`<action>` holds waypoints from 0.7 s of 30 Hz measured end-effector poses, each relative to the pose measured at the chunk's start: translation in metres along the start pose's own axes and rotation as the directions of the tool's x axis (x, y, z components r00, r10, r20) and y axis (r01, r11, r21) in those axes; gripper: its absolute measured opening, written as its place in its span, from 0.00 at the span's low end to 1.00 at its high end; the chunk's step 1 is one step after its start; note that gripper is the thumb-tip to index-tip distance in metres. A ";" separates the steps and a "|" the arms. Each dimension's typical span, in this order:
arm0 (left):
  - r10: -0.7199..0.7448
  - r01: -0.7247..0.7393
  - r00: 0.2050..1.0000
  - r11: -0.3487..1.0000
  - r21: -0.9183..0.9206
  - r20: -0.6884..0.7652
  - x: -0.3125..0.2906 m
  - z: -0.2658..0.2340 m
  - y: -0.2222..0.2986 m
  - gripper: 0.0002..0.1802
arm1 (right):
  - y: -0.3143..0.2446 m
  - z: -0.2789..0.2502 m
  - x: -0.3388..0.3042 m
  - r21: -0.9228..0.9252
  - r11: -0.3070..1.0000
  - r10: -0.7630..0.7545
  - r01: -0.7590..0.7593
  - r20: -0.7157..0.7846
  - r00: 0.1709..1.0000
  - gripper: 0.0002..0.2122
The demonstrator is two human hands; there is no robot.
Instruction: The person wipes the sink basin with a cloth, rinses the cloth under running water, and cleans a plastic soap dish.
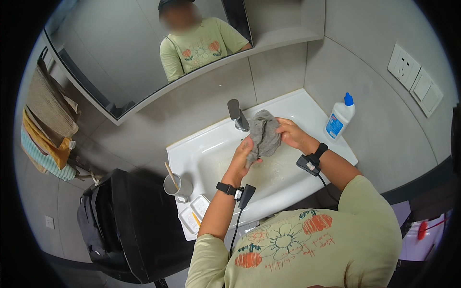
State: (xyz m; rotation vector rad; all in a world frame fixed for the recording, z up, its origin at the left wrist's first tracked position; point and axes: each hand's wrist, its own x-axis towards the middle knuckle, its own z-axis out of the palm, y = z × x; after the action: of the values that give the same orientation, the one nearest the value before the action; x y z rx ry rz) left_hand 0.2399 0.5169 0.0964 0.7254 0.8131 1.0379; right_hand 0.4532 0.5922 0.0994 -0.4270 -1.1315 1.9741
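Note:
A crumpled grey cloth (pixel 264 137) is held up over the white sink (pixel 211 165) between my two hands. My left hand (pixel 244 156) grips its lower left side, the thumb lying on the front. On the upper right edge, my right hand (pixel 292 133) has its fingers closed on the fabric. Just behind the cloth stands the chrome faucet (pixel 236 114), close to its left edge. Some cloudy water (pixel 276 175) with a little foam shows in the basin below. Fingers behind the cloth are hidden.
On the sink's right rim stands a white bottle with a blue cap (pixel 341 117). A cup with a toothbrush (pixel 177 185) and a white soap dish (pixel 194 216) sit at the left. A mirror (pixel 125 53) hangs above; a black chair (pixel 144 225) stands left, near hanging towels (pixel 50 105).

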 end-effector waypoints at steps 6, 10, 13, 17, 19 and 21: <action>0.288 -0.284 0.952 0.957 0.049 -0.100 0.003 0.005 0.013 0.24 | -0.027 0.015 0.002 -0.219 0.970 0.069 -0.108 -0.177 0.982 0.20; 0.370 -0.311 0.894 0.919 0.244 -0.252 0.017 0.013 0.005 0.22 | -0.009 -0.008 0.002 -0.825 0.559 -0.330 -0.085 -0.315 0.890 0.15; 0.639 -0.522 0.768 0.671 0.526 -0.053 -0.008 0.051 0.023 0.18 | -0.023 0.031 -0.013 -0.069 0.963 0.245 -0.260 -0.168 0.955 0.21; 0.522 -0.505 0.787 0.240 0.829 0.328 -0.025 0.093 0.030 0.37 | -0.017 0.039 -0.023 0.398 0.891 0.216 -0.218 0.051 0.975 0.20; 0.462 -0.513 0.818 0.313 0.799 0.343 -0.031 0.100 0.038 0.45 | -0.029 0.040 -0.020 0.229 0.967 0.133 -0.112 -0.078 0.988 0.19; 0.613 -0.556 0.720 0.229 0.799 0.325 -0.042 0.091 0.043 0.48 | -0.077 0.077 -0.031 -0.003 0.998 -0.067 0.067 -0.157 0.985 0.20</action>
State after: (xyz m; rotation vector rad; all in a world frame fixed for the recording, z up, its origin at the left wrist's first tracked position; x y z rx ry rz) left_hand 0.2862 0.4803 0.1875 2.0566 1.1639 1.2932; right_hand 0.4615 0.5459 0.2026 -0.5269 -1.0305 1.8490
